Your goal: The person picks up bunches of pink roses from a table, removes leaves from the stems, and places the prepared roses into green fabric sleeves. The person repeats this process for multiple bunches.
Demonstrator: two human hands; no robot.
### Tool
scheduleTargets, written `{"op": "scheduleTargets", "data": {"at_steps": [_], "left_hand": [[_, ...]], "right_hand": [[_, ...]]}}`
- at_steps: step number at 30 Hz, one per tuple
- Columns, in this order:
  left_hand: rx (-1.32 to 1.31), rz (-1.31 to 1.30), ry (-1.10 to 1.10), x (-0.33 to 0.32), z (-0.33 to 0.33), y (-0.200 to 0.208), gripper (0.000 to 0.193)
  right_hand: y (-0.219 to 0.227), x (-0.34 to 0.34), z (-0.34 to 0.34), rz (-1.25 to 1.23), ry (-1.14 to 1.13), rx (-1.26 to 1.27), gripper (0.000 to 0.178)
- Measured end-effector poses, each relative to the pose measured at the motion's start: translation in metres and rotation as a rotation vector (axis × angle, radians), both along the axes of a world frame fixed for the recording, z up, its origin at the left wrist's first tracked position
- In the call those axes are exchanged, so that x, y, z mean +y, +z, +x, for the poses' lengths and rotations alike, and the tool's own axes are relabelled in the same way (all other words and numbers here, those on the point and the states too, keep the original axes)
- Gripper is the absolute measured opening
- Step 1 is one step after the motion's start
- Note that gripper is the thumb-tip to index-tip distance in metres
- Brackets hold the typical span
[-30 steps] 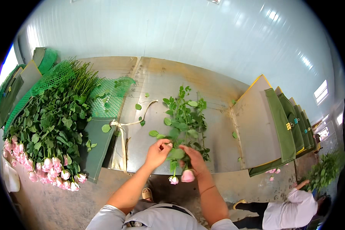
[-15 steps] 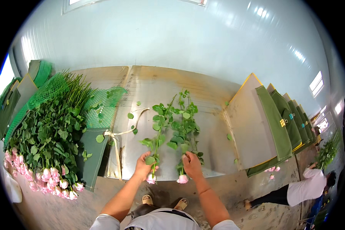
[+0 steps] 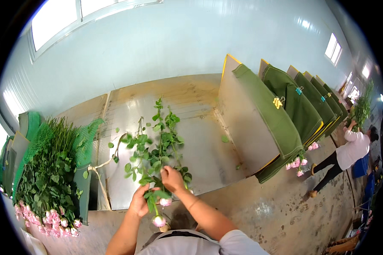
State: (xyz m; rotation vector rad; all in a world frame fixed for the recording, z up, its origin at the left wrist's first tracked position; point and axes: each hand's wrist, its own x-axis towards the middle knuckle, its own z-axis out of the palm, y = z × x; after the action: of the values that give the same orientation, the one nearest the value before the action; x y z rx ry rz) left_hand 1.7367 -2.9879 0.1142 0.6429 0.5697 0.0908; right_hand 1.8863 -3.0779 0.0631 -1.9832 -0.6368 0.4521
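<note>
Pink roses lie on the metal table (image 3: 200, 157), their leafy stems pointing away from me and their blooms toward my body. My left hand (image 3: 139, 202) is curled round the stem of a rose (image 3: 159, 221) whose bloom hangs past the front edge; leaves cover part of the fingers. To its right and slightly farther off, my right hand (image 3: 172, 179) pinches a stem just above another rose (image 3: 165, 202). A third pink bloom (image 3: 191, 192) peeks out behind my right wrist. The stems overlap, so I cannot tell exactly which ones my right fingers hold.
At left, a large bunch of pink roses (image 3: 47, 170) rests against green mesh (image 3: 27, 157). A pale tie strip (image 3: 100, 178) hangs beside it. Upright boards with green cloth (image 3: 266, 110) and clips stand at right. Beyond them, a person (image 3: 353, 146) carries flowers.
My view has turned to the right. My hands have come closer together, and the left rose has moved nearer my body. The person at right now stands more upright.
</note>
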Motion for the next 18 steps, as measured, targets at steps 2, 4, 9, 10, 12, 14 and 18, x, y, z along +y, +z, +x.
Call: {"op": "scheduleTargets", "data": {"at_steps": [2,4,9,10,12,14,18], "left_hand": [[0.049,0.191,0.036,-0.005,0.0,0.003,0.044],[0.217,0.354,0.102,-0.008,-0.005,0.008,0.045],[0.191,0.533,0.117,-0.001,-0.016,0.022,0.048],[0.199,0.537,0.107,0.001,-0.012,0.023,0.05],[0.21,0.55,0.085,0.001,0.004,0.02,0.054],[0.235,0.567,0.087,-0.008,0.033,0.007,0.054],[0.296,0.623,0.056,-0.038,0.108,-0.042,0.052]], "right_hand": [[-0.019,0.009,0.0,-0.296,-0.009,-0.056,0.049],[-0.036,0.022,0.003,-0.453,0.09,-0.04,0.051],[-0.033,0.027,0.03,-0.032,0.097,-0.008,0.028],[-0.023,0.016,0.04,0.194,0.089,0.054,0.023],[0.0,-0.023,0.067,0.432,0.054,0.266,0.023],[0.017,-0.079,0.095,0.679,-0.061,0.415,0.025],[0.015,-0.182,0.143,0.383,0.038,0.279,0.021]]}}
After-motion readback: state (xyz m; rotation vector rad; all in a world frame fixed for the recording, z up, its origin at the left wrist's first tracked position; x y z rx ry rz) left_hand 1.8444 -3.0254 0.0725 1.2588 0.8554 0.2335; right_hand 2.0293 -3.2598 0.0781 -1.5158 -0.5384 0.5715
